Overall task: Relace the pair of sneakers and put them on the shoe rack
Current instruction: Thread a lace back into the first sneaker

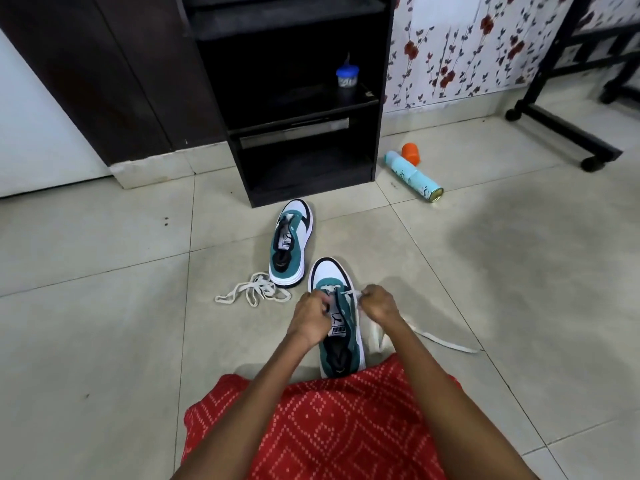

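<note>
A teal and white sneaker (330, 275) stands on the tiled floor just in front of my lap, toe pointing away. My left hand (310, 318) pinches its white lace at the left eyelets. My right hand (377, 304) grips the same lace (446, 342) on the right side; the lace's free end trails over the floor to the right. The second sneaker (291, 242) stands farther off, unlaced, with its loose white lace (251, 292) lying in a heap to its left. The black shoe rack (301, 109) stands behind it against the wall.
A small blue-lidded jar (347, 77) sits on a rack shelf. A light blue spray can (414, 176) and an orange cap (411, 153) lie on the floor right of the rack. A black wheeled stand (561, 133) is at the far right. Red patterned cloth (332, 431) covers my lap.
</note>
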